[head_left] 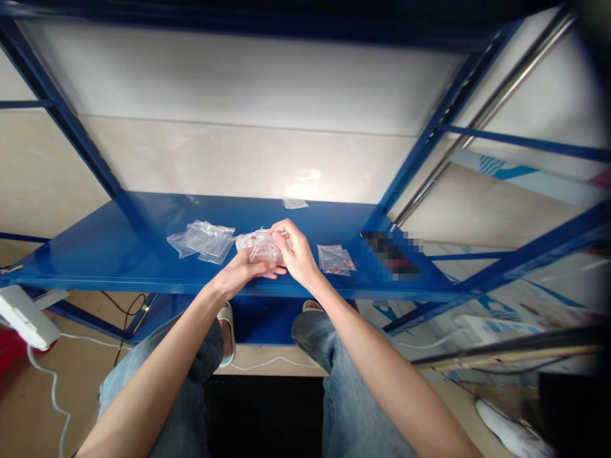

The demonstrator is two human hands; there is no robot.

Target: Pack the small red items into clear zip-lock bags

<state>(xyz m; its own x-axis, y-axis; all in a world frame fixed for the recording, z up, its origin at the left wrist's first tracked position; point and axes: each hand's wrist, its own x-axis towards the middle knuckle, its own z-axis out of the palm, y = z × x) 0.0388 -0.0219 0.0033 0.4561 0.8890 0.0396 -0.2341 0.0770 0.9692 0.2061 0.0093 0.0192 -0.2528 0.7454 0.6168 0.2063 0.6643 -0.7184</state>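
The clear plastic bag (pixel 260 243) is in your two hands, just above the front part of the blue shelf board (pixel 143 264), near its middle. Your left hand (pixel 251 267) supports it from below and from the side, with the fingers curled beneath the plastic. Your right hand (pixel 293 251) comes in from the other side, its thumb and index finger closed on the bag's edge. So both hands are grasping the same bag, one cradling and the other pinching. There seems to be something reddish inside, but the plastic is crumpled and shiny, so you can't be sure from here.

To the left of your hands, near them, a loose pile of clear bags (pixel 207 238) lies overlapping on the board. Just to the right of your right hand are flat bags with small reddish pieces (pixel 337 259) in their lower corners. Behind your hands, toward the back edge, lies a small clear packet (pixel 296 203). Farther right, a dark object (pixel 392 254) is pixelated beyond recognition.

Blue uprights (pixel 76 133) frame the board, with a pale wall (pixel 252 156) behind. Below, your knees in jeans (pixel 312 337) stand at either side of a lower blue shelf (pixel 265 321).
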